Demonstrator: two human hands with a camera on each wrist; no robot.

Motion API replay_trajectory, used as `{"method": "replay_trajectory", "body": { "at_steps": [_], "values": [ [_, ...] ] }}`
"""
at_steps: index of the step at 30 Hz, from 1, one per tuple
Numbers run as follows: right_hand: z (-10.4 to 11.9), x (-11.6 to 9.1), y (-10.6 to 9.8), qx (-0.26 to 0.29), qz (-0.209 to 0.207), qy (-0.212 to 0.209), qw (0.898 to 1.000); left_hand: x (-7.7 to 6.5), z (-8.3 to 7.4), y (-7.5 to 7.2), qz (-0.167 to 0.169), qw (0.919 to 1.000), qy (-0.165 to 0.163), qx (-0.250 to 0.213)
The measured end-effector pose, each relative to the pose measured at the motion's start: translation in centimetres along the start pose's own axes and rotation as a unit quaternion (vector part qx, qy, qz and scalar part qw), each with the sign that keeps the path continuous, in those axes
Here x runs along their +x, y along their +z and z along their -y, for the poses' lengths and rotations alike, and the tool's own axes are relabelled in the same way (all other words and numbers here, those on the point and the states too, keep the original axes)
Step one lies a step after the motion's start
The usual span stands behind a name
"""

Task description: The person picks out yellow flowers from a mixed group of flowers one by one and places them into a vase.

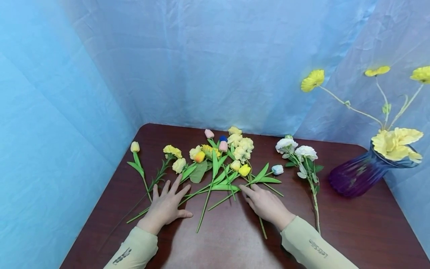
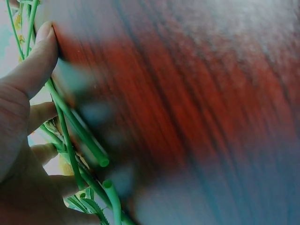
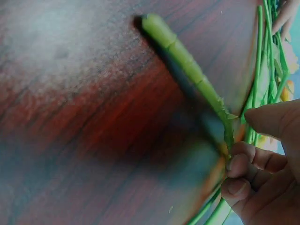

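Observation:
In the head view my left hand (image 1: 165, 205) lies with spread fingers over green stems left of the flower pile. Its fingertips are nearest a pale yellow blossom (image 1: 179, 165); in the left wrist view, cut stem ends (image 2: 82, 129) stick out past the fingers. My right hand (image 1: 267, 204) reaches over stems at the pile's right side, fingers loosely bent. A thick green stem (image 3: 194, 72) runs along its fingertips in the right wrist view, with the thumb apart from the fingers. Between the hands lie artificial tulips, such as a yellow tulip (image 1: 244, 170) and an orange one (image 1: 199, 156).
A blue-purple glass vase (image 1: 352, 177) with yellow flowers (image 1: 391, 142) stands on the brown table (image 1: 218, 250) at the right. White flowers (image 1: 306, 152) lie between it and the pile. A single pale tulip (image 1: 135, 147) lies far left. Blue cloth (image 1: 215, 67) hangs behind.

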State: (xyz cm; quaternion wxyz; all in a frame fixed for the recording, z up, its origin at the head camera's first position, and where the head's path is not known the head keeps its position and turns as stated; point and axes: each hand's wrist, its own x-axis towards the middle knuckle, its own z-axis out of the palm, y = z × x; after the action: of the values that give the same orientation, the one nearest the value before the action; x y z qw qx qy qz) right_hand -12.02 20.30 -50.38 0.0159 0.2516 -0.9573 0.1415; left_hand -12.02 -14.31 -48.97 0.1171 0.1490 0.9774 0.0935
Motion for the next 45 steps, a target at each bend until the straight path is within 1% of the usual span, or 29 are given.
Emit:
{"method": "replay_trajectory", "body": {
  "at_steps": [3,7,13,15,17,20,25,28,31,35,40,45],
  "values": [
    [0.0,0.2,0.2,-0.002,-0.004,0.0,1.0,0.0,-0.1,0.0,-0.001,1.0,0.0,-0.005],
    [-0.1,0.3,0.2,-0.01,-0.03,0.009,0.999,0.0,-0.1,-0.1,-0.002,1.0,0.0,-0.006],
    [-0.4,0.0,0.0,-0.002,-0.067,0.064,0.996,0.0,-0.1,0.0,0.003,1.0,-0.002,-0.003],
    [-0.5,-0.3,-0.1,0.01,-0.087,0.078,0.993,0.0,-0.1,0.0,0.003,1.0,0.0,-0.004],
    [-0.8,-0.7,-0.4,0.02,-0.112,0.082,0.99,0.1,-0.1,0.0,0.002,1.0,0.0,-0.005],
    [-1.5,-1.6,-1.0,0.028,-0.155,0.077,0.985,0.1,-0.1,0.1,0.002,1.0,0.001,-0.006],
    [-3.5,-3.3,-2.0,0.012,-0.233,0.054,0.971,0.1,-0.1,0.2,0.002,1.0,-0.002,-0.007],
    [-5.2,-4.3,-2.7,-0.003,-0.256,0.055,0.965,0.1,-0.1,0.3,0.001,1.0,-0.003,-0.008],
    [-6.8,-5.3,-3.5,-0.02,-0.253,0.071,0.965,0.1,0.0,0.3,-0.002,1.0,-0.001,-0.007],
    [-8.6,-6.6,-4.0,-0.036,-0.232,0.101,0.967,0.0,-0.1,0.2,-0.003,1.0,0.0,-0.008],
    [-9.9,-7.8,-4.3,-0.034,-0.216,0.127,0.967,-0.1,-0.1,0.1,-0.003,0.9999,0.0,-0.011],
    [-10.8,-8.4,-4.4,-0.033,-0.187,0.175,0.966,-0.1,-0.2,0.0,0.0,0.9999,-0.002,-0.013]
  ]
}}
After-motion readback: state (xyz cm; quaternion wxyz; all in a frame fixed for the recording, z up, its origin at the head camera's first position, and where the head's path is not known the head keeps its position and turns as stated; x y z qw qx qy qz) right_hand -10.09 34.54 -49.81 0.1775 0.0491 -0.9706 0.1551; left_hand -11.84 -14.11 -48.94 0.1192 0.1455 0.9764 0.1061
